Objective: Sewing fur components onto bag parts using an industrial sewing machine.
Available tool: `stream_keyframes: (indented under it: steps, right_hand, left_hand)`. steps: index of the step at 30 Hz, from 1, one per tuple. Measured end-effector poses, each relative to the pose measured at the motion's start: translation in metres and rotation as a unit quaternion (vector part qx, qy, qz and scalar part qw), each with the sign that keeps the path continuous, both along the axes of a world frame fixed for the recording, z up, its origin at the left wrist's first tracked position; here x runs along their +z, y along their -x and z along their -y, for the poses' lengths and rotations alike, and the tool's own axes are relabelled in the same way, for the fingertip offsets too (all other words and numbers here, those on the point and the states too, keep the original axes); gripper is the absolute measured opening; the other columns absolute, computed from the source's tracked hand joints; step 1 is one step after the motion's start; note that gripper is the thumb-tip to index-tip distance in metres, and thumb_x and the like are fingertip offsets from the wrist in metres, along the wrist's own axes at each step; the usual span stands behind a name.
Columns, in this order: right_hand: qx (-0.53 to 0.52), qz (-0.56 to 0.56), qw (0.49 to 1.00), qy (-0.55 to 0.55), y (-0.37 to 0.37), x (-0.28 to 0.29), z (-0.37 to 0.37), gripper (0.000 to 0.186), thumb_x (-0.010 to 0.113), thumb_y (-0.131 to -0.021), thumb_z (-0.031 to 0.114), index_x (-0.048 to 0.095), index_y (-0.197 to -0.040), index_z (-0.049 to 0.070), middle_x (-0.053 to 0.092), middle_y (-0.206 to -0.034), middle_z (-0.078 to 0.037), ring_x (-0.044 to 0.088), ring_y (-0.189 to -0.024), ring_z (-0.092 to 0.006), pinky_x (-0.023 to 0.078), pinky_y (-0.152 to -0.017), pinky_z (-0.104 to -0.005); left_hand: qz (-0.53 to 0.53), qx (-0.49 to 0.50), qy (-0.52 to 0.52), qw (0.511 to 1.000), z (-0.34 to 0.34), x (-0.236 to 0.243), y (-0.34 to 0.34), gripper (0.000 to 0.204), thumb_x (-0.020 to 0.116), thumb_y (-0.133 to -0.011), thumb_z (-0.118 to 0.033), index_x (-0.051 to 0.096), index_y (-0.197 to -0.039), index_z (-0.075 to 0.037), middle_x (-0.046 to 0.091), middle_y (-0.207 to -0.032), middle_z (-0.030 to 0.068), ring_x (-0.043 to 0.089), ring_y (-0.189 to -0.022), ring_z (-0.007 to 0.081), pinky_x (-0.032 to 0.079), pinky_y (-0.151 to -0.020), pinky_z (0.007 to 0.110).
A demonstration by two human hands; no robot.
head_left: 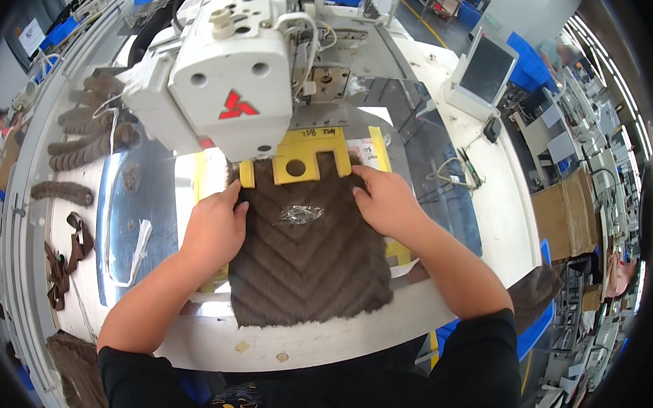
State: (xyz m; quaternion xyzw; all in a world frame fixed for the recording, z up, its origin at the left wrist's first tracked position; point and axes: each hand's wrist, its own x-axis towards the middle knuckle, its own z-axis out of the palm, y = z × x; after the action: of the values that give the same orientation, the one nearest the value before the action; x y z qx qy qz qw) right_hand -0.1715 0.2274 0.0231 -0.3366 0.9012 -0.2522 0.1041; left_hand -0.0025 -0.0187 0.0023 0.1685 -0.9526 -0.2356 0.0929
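Note:
A brown plush fabric panel with V-shaped ridges lies flat in front of the sewing machine head. Across its far edge sits a yellow template plate with cut-outs and a round hole. My left hand grips the panel's left edge near the plate's left corner, thumb and forefinger close together. At the right edge my right hand holds the panel, its forefinger by the plate's right arm and the thumb on the plush. A small shiny silver patch lies on the panel's middle. My other fingers are partly hidden.
Rolled brown plush pieces lie at the left, with a brown strap and a white cord. A screen stands at the far right of the white table. A blue bin with brown plush stands beyond the right edge.

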Motion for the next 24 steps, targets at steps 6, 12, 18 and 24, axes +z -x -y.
stream_keyframes:
  steps: [6, 12, 18, 24]
  right_hand:
    - [0.037, -0.019, 0.998, -0.040, 0.024, -0.002, 0.008, 0.032, 0.060, -0.091, 0.011, 0.065, -0.119, -0.003, 0.070, -0.102, -0.027, 0.066, -0.098, -0.0465, 0.052, -0.090, -0.0529]
    - [-0.021, 0.040, 0.999, -0.010, 0.016, 0.008, 0.010, 0.045, 0.058, -0.090, 0.013, 0.056, -0.132, -0.002, 0.070, -0.101, -0.028, 0.066, -0.094, -0.0470, 0.053, -0.088, -0.0544]
    - [0.030, 0.015, 0.999, -0.031, 0.024, -0.003, 0.010, 0.052, 0.057, -0.092, 0.017, 0.052, -0.140, -0.001, 0.068, -0.085, -0.028, 0.067, -0.084, -0.0467, 0.054, -0.078, -0.0541]
    - [0.061, 0.039, 0.996, -0.053, 0.018, -0.002, 0.004, 0.054, 0.057, -0.090, 0.013, 0.050, -0.136, -0.014, 0.068, -0.082, -0.026, 0.068, -0.081, -0.0430, 0.054, -0.077, -0.0504]
  left_hand:
    - [0.001, 0.014, -0.027, 1.000, 0.005, 0.008, 0.021, 0.044, 0.071, -0.088, -0.012, 0.064, -0.127, 0.007, 0.068, -0.080, 0.0236, 0.067, -0.075, 0.0396, 0.053, -0.072, 0.045]
    - [0.021, 0.071, -0.041, 0.996, 0.007, 0.008, 0.022, 0.050, 0.075, -0.085, -0.013, 0.060, -0.129, 0.007, 0.062, -0.070, 0.0202, 0.063, -0.065, 0.0372, 0.050, -0.063, 0.044]
    - [0.059, 0.015, -0.007, 0.998, 0.013, 0.004, 0.024, 0.050, 0.071, -0.090, -0.018, 0.059, -0.130, 0.009, 0.064, -0.074, 0.0231, 0.063, -0.064, 0.0399, 0.050, -0.062, 0.044]
    - [-0.002, -0.023, 0.069, 0.997, 0.009, -0.006, 0.017, 0.035, 0.067, -0.093, -0.012, 0.060, -0.119, 0.011, 0.067, -0.082, 0.0270, 0.067, -0.073, 0.0464, 0.053, -0.067, 0.050]
